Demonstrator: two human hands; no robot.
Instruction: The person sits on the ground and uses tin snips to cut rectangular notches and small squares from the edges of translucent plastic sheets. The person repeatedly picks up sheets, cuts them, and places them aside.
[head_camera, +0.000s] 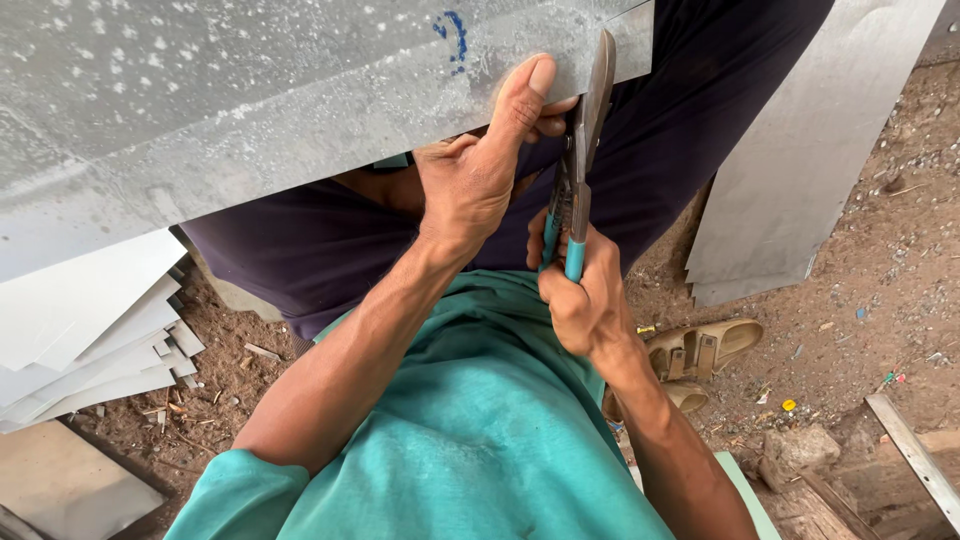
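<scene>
A large grey galvanised metal sheet (230, 110) with a blue pen mark lies across my lap, filling the upper left. My left hand (475, 175) grips its near edge, thumb pressed on top and fingers curled underneath. My right hand (580, 295) is closed around the teal handles of metal tin snips (580, 160). The snips point up, their blades closed against the sheet's right edge beside my left thumb.
A stack of cut metal sheets (90, 340) lies on the dirt at left. More sheets (800, 170) lean at the right. Tan sandals (700, 350) sit near my right side. A stone (800, 450), a metal strip (915, 455) and scraps litter the ground.
</scene>
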